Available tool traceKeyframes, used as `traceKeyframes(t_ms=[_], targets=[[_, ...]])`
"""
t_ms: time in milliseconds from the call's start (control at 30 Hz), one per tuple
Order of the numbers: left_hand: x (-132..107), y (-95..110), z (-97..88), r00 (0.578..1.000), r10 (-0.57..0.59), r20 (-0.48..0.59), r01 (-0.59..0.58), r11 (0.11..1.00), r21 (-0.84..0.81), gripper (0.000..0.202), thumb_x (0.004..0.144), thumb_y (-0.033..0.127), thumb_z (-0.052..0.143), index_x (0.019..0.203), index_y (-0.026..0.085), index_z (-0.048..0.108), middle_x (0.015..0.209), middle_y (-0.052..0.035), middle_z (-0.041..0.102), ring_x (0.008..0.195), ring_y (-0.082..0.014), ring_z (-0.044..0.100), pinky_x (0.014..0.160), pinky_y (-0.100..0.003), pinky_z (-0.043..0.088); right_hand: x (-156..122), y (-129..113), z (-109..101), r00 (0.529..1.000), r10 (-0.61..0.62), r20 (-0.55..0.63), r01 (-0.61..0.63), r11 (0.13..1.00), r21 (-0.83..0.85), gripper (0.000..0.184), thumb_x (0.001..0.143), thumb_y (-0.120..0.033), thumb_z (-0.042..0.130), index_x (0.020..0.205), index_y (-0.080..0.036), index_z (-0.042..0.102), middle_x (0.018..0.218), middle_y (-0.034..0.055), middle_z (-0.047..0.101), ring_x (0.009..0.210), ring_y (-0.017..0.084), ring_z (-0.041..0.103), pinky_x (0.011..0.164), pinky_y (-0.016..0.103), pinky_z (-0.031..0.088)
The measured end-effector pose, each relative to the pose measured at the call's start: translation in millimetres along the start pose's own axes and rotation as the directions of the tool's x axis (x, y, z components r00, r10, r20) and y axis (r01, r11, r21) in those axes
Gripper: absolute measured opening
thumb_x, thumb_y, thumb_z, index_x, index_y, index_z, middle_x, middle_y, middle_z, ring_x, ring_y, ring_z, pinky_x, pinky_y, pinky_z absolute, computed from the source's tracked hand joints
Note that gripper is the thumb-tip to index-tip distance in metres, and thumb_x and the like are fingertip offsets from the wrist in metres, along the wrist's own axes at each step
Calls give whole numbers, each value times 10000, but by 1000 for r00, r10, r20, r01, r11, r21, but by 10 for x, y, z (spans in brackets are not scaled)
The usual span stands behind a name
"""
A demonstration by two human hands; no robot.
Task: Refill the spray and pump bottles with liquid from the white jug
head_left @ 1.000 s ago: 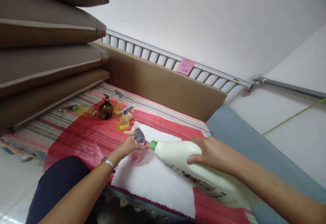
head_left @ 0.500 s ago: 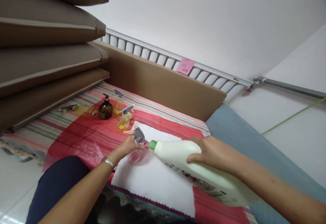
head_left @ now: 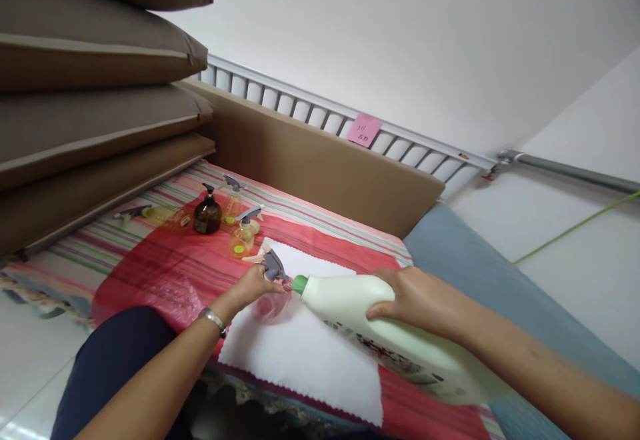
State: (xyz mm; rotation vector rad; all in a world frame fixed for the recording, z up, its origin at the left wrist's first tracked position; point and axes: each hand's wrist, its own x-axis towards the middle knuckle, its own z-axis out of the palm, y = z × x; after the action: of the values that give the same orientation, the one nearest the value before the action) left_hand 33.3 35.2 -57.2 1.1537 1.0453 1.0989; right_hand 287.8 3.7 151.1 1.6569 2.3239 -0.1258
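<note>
My right hand (head_left: 407, 300) is wrapped around a big pale-green detergent bottle (head_left: 345, 299), which lies tilted, its green spout (head_left: 299, 285) pointing left. That spout meets the neck of a see-through pink bottle (head_left: 270, 308) standing over a white cloth (head_left: 310, 360). At the pink bottle's neck, the fingers of my left hand (head_left: 253, 285) are closed, with a grey spray trigger head (head_left: 273, 265) among them. Whether liquid is flowing cannot be made out. Left of my hands stand two yellowish spray bottles, the nearer one (head_left: 243, 237) close to the cloth.
A dark pump bottle (head_left: 207, 213) stands behind a red plastic sheet's front part; another yellow spray bottle (head_left: 167, 217) lies on its side. Stacked brown cushions (head_left: 100, 120) rise at the left. A brown panel (head_left: 310, 160) and a white radiator (head_left: 287, 100) run behind.
Both hands and bottles hold their places. The red plastic sheet's left front corner has drawn in slightly to the right.
</note>
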Motion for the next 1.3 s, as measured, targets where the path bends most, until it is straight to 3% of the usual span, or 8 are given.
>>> traceKeyframes(t_ms=[333,967,1300], targets=[[14,-26,-11,999,-21,-27,22,999,34,321,462,231,798,744,148,670,716,-13,678,727,-196,618,704,-292,461,33,23,19,1000,-5,-4,5,1000,-10,385,682,-526,638,932,-234,640,871,71,689,785,263,627,600,289,398],[13,-57,-20,999,-28,-21,29,1000,13,376,458,277,796,782,129,675,814,-62,700,808,-239,636,763,-328,476,22,10,11,1000,-4,-1,4,1000,10,415,674,-527,638,982,-248,648,892,68,692,802,268,627,613,304,416],[5,-14,-11,999,-19,-35,19,1000,11,370,422,268,804,739,147,656,733,-21,673,759,-218,621,743,-315,462,36,3,3,1000,-15,-3,15,1000,-10,421,682,-544,628,965,-233,637,897,75,691,797,266,629,607,304,411]])
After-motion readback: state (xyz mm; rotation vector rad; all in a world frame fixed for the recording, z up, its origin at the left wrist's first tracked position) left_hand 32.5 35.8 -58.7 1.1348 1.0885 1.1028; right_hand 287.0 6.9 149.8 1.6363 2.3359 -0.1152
